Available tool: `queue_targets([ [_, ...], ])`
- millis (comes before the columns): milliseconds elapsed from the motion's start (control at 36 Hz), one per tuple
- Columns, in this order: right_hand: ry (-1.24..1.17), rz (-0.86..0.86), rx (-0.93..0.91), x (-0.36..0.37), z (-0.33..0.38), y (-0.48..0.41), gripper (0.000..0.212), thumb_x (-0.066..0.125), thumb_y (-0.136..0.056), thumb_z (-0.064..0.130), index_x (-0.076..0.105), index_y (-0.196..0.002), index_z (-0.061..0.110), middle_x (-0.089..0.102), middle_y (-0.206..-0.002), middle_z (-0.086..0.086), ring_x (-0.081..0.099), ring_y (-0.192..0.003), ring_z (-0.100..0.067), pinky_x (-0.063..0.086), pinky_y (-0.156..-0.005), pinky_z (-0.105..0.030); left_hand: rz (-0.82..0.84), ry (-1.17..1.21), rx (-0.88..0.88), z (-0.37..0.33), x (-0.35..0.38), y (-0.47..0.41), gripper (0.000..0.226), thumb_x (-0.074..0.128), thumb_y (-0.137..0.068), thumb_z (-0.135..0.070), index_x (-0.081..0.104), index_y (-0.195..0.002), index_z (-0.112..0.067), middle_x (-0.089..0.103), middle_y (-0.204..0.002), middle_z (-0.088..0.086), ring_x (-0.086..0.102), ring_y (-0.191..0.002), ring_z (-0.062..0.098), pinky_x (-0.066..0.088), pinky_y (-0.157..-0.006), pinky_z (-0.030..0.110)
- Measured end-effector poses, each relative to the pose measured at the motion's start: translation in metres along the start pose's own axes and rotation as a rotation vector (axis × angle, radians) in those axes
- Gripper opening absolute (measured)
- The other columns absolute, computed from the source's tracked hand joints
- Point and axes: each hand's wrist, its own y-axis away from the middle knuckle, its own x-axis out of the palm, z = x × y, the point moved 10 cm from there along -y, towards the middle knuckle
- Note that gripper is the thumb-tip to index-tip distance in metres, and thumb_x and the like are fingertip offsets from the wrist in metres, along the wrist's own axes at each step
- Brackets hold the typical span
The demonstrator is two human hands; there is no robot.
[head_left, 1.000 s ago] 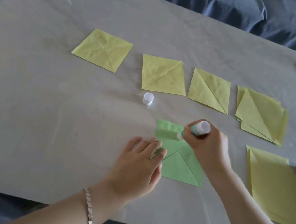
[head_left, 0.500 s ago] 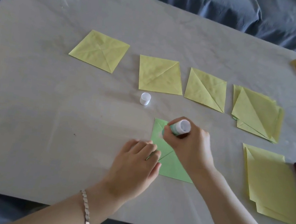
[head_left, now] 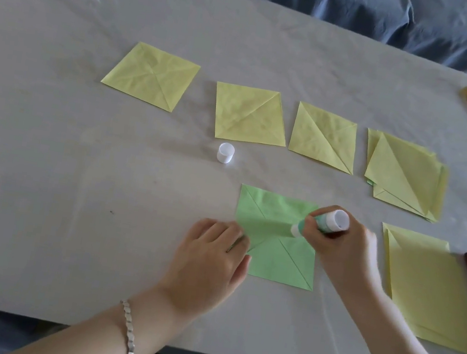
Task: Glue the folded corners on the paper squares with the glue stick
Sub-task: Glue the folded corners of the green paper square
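Your right hand (head_left: pixel 342 252) grips the glue stick (head_left: pixel 326 222), its tip touching the green square (head_left: pixel 282 264) near its centre. Your left hand (head_left: pixel 207 258), fingers relaxed, presses that square's left edge.

You get soft, even light, slightly dim and washed out. Shadows on the table (head_left: pixel 102 186) are faint and diffuse. Your right hand (head_left: pixel 346 249) and the glue stick (head_left: pixel 326 222) smear with motion blur (knuckles worst). A pale sheen sits on its far right, and the wide lens bows the table's edges.
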Motion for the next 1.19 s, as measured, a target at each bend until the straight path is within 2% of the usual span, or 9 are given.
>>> queue_targets([
  [111, 0.016, -0.016, 0.02, -0.013, -0.008, 0.0, 0.008, 0.068, -0.075, 0.015, 0.063, -0.069, 0.013, 0.059, -0.059, -0.002, 0.047, -0.051, -0.003, 0.037, -0.047, -0.012, -0.02, 0.014, 0.004, 0.0, -0.002, 0.001, 0.022, 0.055, -0.082, -0.023, 0.073, -0.085, -0.011, 0.067, -0.087, 0.001, 0.061, -0.083, 0.017, 0.041, -0.084, 0.03],
  [278, -0.035, -0.143, -0.016, -0.023, 0.013, 0.003, 0.013, 0.066, -0.073, 0.021, 0.059, -0.063, 0.023, 0.058, -0.056, 0.007, 0.049, -0.052, -0.001, 0.038, -0.05, -0.011, -0.033, -0.002, 0.016, -0.002, -0.003, 0.002, 0.021, 0.053, -0.082, -0.016, 0.073, -0.088, -0.01, 0.068, -0.088, 0.001, 0.063, -0.089, 0.018, 0.04, -0.086, 0.03],
  [417, -0.077, -0.1, -0.116, 0.004, 0.045, 0.003, 0.01, 0.068, -0.073, 0.02, 0.062, -0.067, 0.014, 0.059, -0.055, 0.002, 0.048, -0.054, -0.007, 0.037, -0.048, -0.012, -0.016, 0.0, 0.022, -0.002, -0.003, 0.002, 0.022, 0.053, -0.082, -0.016, 0.073, -0.09, -0.01, 0.068, -0.09, 0.001, 0.065, -0.091, 0.019, 0.04, -0.086, 0.03],
  [556, -0.069, 0.058, -0.11, 0.042, 0.049, 0.0, 0.015, 0.068, -0.075, 0.02, 0.062, -0.072, 0.006, 0.062, -0.064, -0.011, 0.042, -0.052, -0.01, 0.039, -0.05, -0.025, -0.026, 0.0, 0.029, -0.002, -0.004, 0.003, 0.022, 0.053, -0.082, -0.015, 0.073, -0.09, -0.01, 0.068, -0.091, 0.002, 0.065, -0.091, 0.02, 0.042, -0.084, 0.03],
  [722, -0.044, 0.043, -0.088, 0.037, 0.037, 0.0, 0.015, 0.069, -0.075, 0.018, 0.061, -0.072, 0.005, 0.061, -0.063, -0.013, 0.04, -0.05, -0.01, 0.038, -0.048, -0.027, -0.011, 0.021, 0.019, 0.0, -0.002, 0.003, 0.024, 0.052, -0.082, -0.017, 0.072, -0.091, -0.01, 0.068, -0.093, 0.002, 0.058, -0.092, 0.017, 0.04, -0.086, 0.03],
  [833, 0.013, -0.024, -0.042, 0.014, 0.016, -0.002, 0.014, 0.069, -0.075, 0.019, 0.062, -0.072, 0.007, 0.062, -0.062, -0.012, 0.041, -0.05, -0.01, 0.038, -0.049, -0.021, 0.046, 0.045, 0.02, 0.0, 0.001, 0.006, 0.029, 0.048, -0.085, -0.02, 0.073, -0.096, -0.009, 0.07, -0.098, 0.004, 0.065, -0.096, 0.018, 0.041, -0.09, 0.032],
  [944, 0.04, -0.067, -0.021, -0.005, 0.006, 0.0, 0.012, 0.067, -0.075, 0.018, 0.062, -0.07, 0.008, 0.063, -0.064, -0.012, 0.054, -0.06, -0.026, 0.041, -0.056, -0.027, 0.045, 0.056, 0.022, 0.0, 0.0, 0.01, 0.027, 0.049, -0.085, -0.02, 0.073, -0.089, -0.009, 0.071, -0.099, 0.006, 0.067, -0.098, 0.018, 0.042, -0.092, 0.033],
  [1111, -0.043, -0.112, -0.149, -0.001, 0.039, 0.015, 0.011, 0.072, -0.07, 0.013, 0.063, -0.066, 0.013, 0.059, -0.056, -0.002, 0.048, -0.056, -0.011, 0.038, -0.05, -0.015, 0.009, 0.044, 0.05, -0.003, -0.006, 0.009, 0.022, 0.053, -0.086, -0.019, 0.072, -0.084, -0.009, 0.07, -0.092, 0.005, 0.067, -0.096, 0.02, 0.044, -0.089, 0.031],
  [1194, -0.067, -0.043, -0.203, 0.022, 0.056, 0.02, 0.011, 0.073, -0.07, 0.012, 0.063, -0.067, 0.008, 0.059, -0.057, -0.003, 0.05, -0.062, -0.015, 0.037, -0.052, -0.015, -0.04, 0.017, 0.06, -0.005, -0.011, 0.01, 0.017, 0.057, -0.085, -0.015, 0.072, -0.079, -0.01, 0.069, -0.084, 0.003, 0.068, -0.092, 0.022, 0.044, -0.085, 0.029],
])
